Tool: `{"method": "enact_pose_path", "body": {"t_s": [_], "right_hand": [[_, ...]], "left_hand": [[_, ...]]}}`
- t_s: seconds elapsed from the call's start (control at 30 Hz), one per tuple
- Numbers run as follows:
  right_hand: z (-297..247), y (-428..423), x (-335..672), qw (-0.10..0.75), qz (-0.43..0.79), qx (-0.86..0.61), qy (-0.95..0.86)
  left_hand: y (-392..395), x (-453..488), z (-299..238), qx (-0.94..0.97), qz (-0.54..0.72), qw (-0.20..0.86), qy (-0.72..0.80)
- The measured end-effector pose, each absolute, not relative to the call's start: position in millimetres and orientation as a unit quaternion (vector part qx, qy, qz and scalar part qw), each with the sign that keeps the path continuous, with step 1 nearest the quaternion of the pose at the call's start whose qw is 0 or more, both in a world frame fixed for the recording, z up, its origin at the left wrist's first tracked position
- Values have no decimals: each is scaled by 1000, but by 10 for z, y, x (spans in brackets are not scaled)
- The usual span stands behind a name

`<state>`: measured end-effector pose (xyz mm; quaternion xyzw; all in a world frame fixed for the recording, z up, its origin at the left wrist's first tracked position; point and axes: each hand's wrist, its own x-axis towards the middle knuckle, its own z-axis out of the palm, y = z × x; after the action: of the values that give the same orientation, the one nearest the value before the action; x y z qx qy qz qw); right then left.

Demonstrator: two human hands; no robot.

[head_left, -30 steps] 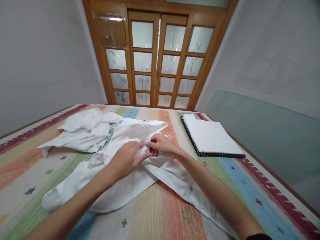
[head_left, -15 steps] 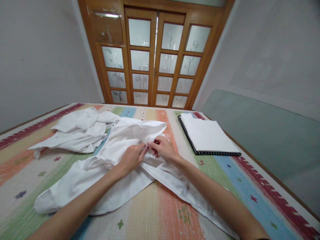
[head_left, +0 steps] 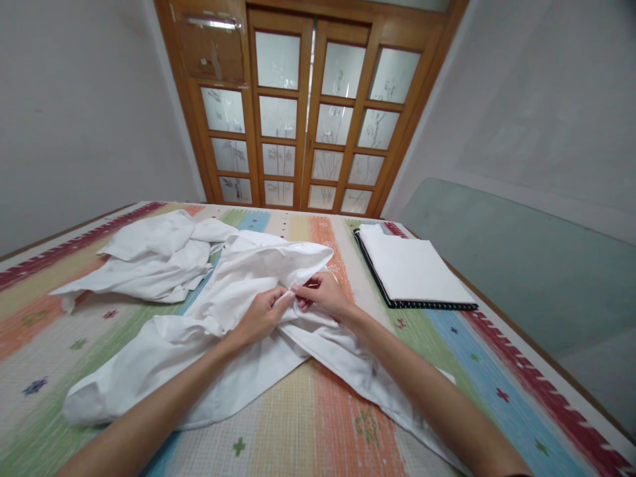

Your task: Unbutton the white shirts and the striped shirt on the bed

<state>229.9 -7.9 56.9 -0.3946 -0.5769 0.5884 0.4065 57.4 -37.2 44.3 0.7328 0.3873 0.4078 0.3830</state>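
Observation:
A white shirt (head_left: 248, 381) lies spread and rumpled before me, with long parts reaching to the lower left and lower right. My left hand (head_left: 263, 313) pinches its fabric between thumb and index finger near the middle. Close against those fingertips, my right hand (head_left: 325, 295) also pinches the cloth, its other fingers curled. Whether a button sits between the fingertips is too small to tell. A raised fold of the shirt stands just behind both hands.
Left of the shirt lies a crumpled white garment (head_left: 159, 255). At right is a folded white cloth (head_left: 417, 268) on top of a black dotted one (head_left: 432, 306). Everything rests on a striped, patterned cover (head_left: 278, 424). Wooden glazed doors (head_left: 308, 119) stand beyond the far edge.
Both hands keep pinching the shirt at nearly the same spot, with slight finger shifts. The view has moved a little; the other cloths stay put.

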Motion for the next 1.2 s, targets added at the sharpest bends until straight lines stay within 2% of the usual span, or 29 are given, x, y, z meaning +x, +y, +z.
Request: {"method": "enact_pose_path", "body": {"t_s": [0.2,0.4,0.63,1.03,1.2], "right_hand": [[506,-62,2270,393,654,-381,-523],[468,-58,2229,387,647,-392,-527],[396,-46,2246,348,589,-413,-601],[325,-58,2216,329,596,-401,-613],[368,-51,2300,255,650,-397,-596]], "left_hand": [[-354,581,369,689,428,424,403],[-375,582,393,678,418,434,421],[-397,581,414,711,402,386,428],[-389,559,388,712,392,376,445],[-430,556,328,764,375,300,431]]}}
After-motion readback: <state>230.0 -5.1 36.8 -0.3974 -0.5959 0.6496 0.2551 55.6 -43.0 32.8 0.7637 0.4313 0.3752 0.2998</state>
